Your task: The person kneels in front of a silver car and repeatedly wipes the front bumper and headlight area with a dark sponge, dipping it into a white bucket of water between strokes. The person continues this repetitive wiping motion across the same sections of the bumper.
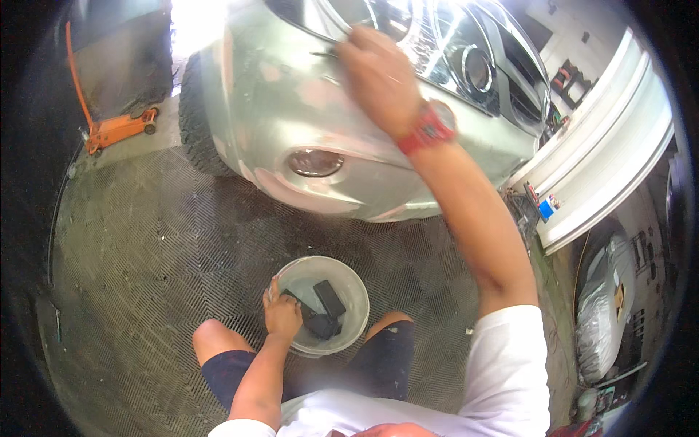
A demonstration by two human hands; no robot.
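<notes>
My right hand [377, 76], with a red watch [428, 128] on its wrist, is at the upper part of a car's front bumper [295, 125], close below the headlight [377, 16]. Its fingers are curled over; a thin dark edge shows beside them, and what they hold is hidden. The bumper is dull silver-green with pinkish patches. Between my knees stands a round pale bucket [357, 273] holding dark blocks [329, 299] and a dark rounded piece [322, 326] in cloudy liquid. My left hand [283, 314] rests over the bucket's left rim, its fingertips near a dark block inside.
An orange floor jack [123, 128] stands at the upper left, beyond the car's tyre [199, 114]. Patterned matting [153, 235] covers the floor. White panels [606, 147] rise at the right, with a blue container [548, 207] beside them and a plastic-wrapped object [603, 311] below.
</notes>
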